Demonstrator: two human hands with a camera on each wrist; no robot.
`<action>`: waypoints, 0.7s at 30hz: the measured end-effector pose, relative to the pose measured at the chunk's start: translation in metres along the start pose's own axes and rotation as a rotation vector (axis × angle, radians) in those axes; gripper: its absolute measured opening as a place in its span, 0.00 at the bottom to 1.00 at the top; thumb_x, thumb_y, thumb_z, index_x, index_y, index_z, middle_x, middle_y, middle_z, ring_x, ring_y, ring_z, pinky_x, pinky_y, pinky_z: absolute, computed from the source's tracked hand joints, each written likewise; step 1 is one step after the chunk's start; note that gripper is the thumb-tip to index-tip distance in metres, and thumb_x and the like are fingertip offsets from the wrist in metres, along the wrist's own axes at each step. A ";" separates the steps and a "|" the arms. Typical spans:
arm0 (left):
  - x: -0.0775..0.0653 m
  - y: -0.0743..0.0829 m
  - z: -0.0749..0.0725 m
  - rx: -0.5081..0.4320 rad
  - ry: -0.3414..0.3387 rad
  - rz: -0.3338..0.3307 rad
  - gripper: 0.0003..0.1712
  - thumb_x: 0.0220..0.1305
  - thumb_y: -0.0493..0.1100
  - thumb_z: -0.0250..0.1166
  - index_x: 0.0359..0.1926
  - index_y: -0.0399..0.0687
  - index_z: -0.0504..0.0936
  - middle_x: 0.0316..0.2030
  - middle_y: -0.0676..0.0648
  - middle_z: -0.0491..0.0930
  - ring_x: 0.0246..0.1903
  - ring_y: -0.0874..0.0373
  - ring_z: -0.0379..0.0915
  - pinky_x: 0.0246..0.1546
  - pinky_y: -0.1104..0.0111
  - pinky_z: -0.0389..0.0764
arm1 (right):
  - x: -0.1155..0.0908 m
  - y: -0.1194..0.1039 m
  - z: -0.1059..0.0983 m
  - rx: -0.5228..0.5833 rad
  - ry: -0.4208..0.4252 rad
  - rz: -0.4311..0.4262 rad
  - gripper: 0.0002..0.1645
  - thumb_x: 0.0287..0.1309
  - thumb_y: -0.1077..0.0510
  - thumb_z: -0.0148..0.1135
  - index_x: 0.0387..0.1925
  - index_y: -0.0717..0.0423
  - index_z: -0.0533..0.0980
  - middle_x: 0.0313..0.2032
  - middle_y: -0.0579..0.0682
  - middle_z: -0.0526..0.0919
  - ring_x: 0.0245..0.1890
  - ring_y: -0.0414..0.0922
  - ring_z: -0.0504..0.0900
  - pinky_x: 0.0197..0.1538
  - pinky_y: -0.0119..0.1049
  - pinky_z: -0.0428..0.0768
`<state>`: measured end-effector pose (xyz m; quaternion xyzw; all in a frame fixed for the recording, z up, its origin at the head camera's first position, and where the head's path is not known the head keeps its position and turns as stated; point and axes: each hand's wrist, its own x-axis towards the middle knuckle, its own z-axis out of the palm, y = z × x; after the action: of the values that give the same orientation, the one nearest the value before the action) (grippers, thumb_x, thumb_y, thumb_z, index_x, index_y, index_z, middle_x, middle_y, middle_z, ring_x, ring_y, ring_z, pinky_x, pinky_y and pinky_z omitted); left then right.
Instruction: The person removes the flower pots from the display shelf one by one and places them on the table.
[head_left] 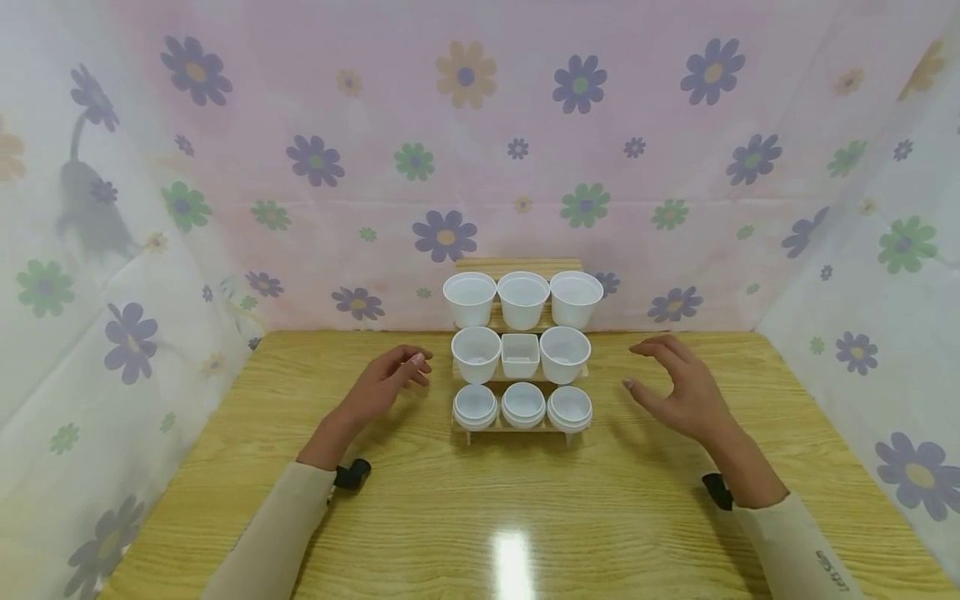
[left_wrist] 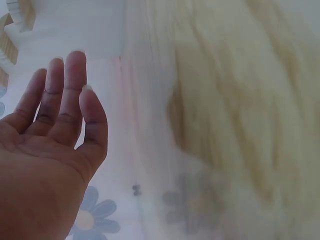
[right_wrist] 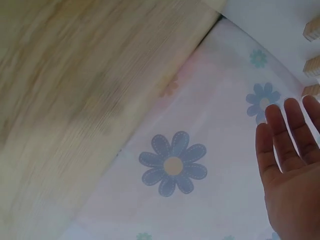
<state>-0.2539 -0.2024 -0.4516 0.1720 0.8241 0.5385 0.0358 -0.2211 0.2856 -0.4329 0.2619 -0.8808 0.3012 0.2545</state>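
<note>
A three-tier wooden stand (head_left: 517, 267) stands in the middle of the table in the head view, loaded with white pots. Three round pots (head_left: 523, 298) line its top tier. On the middle tier a small square pot (head_left: 520, 357) sits between two round ones. The bottom tier bears three smaller, lower round pots (head_left: 522, 408). To the left of the stand my left hand (head_left: 386, 383) hovers with loosely bent fingers, holding nothing. My right hand (head_left: 678, 387) is on the other side, thumb and fingers spread apart, empty too. Both wrist views show relaxed fingers (left_wrist: 73, 82).
The wood-grain table (head_left: 420, 517) reaches back to a flower-printed cloth (head_left: 360, 242), which also hangs at both sides. A black strap-on camera (head_left: 352, 475) sits at the left wrist, another (head_left: 717, 492) at the right. Light glares off the table's front.
</note>
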 end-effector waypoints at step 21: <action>-0.003 -0.003 0.023 -0.210 -0.145 -0.078 0.26 0.86 0.52 0.52 0.68 0.37 0.75 0.51 0.35 0.81 0.47 0.45 0.85 0.47 0.61 0.87 | 0.003 -0.013 0.007 0.057 -0.019 -0.130 0.30 0.50 0.62 0.81 0.56 0.55 0.82 0.52 0.49 0.84 0.52 0.47 0.82 0.56 0.29 0.77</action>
<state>-0.2463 -0.1843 -0.4640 0.1737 0.7646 0.6060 0.1340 -0.2171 0.2707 -0.4310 0.3283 -0.8556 0.3063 0.2575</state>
